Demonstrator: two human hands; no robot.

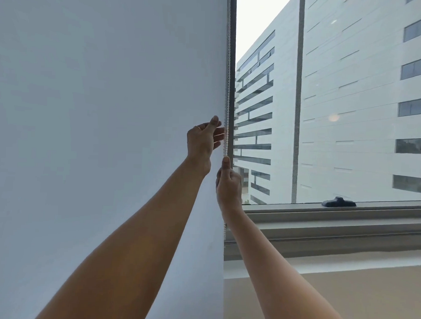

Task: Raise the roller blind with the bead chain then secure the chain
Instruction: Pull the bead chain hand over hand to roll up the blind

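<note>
A white roller blind (pixel 99 107) covers the left half of the view, reaching down past the window sill. Its white bead chain (pixel 229 76) hangs along the blind's right edge, beside the dark window frame. My right hand (pixel 229 184) grips the chain, thumb pointing up along it. Above it, my left hand (pixel 204 140) is spread open, its fingertips at the chain without closing round it. Below my right hand the chain shows again beside my forearm.
To the right is an uncovered window pane (pixel 338 104) with a building outside. A dark window handle (pixel 338 202) lies on the lower frame. The grey sill (pixel 333 225) runs below, with a beige ledge under it.
</note>
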